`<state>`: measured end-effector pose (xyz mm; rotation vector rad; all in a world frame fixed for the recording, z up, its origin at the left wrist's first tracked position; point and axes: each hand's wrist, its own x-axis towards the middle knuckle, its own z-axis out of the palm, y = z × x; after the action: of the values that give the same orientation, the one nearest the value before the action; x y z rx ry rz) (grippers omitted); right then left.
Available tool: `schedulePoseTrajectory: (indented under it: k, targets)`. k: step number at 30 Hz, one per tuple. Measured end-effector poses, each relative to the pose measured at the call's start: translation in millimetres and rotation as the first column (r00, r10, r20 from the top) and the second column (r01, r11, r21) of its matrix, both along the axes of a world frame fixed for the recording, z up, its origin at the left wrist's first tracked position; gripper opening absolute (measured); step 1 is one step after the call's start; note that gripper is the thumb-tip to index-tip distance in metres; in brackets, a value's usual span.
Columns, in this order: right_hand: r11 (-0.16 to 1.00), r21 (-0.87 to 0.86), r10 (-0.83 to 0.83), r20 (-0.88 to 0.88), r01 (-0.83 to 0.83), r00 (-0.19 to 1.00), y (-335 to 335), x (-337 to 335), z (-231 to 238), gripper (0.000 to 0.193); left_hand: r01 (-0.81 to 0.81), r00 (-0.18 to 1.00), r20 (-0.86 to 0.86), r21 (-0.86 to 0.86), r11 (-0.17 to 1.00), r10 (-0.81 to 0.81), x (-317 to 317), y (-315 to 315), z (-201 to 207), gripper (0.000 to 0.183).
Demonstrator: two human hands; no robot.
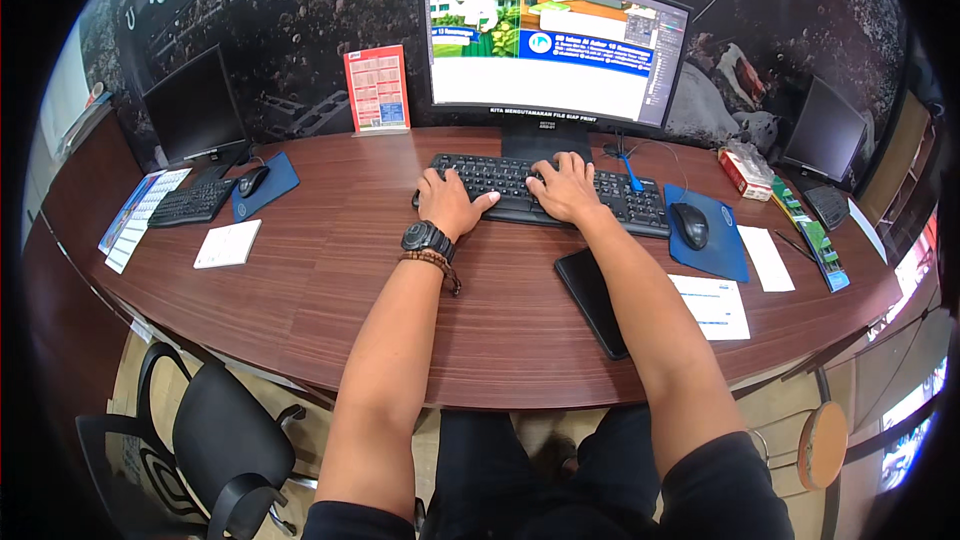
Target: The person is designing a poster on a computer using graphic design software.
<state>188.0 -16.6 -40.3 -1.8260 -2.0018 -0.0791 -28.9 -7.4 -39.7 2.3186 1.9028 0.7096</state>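
A black keyboard (510, 208) lies on the brown wooden desk (340, 270) in front of a lit curved monitor (550, 65). My left hand (452, 202) rests on the keyboard's left end, fingers spread over the keys and thumb stretched toward the middle. A dark watch and a beaded bracelet circle that wrist. Over the middle keys lies my right hand (567, 187), its fingers apart and holding nothing. Right of the keyboard, a black mouse (689, 226) sits on a blue mouse pad (716, 253). A black phone-like slab (590, 300) lies partly under my right forearm.
To the left stand a dark monitor (195, 105), another keyboard (192, 202) and a white notepad (227, 244). A red desk calendar (378, 90) stands at the back. Papers (712, 306), a red-white box (745, 175) and another dark monitor (824, 132) are on the right. An office chair (225, 430) is below left.
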Motion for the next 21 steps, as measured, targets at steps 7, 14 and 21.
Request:
schedulePoseTrajectory:
  k: [7,14,21]
  targets:
    - [0.997,0.049,-0.066,0.029,0.065,0.997,-7,9,18,0.039,-0.005,1.0,0.002,0.013,1.0,0.005,1,3,-3,0.092]
    - [0.913,0.391,-0.142,0.038,0.116,0.989,-63,116,16,0.031,0.008,1.0,0.0,0.049,0.999,-0.008,-1,4,-6,0.09]
    - [0.91,0.155,-0.354,-0.197,0.385,0.914,-114,175,-3,0.037,0.004,1.0,0.028,0.028,1.0,-0.005,1,0,-4,0.088]
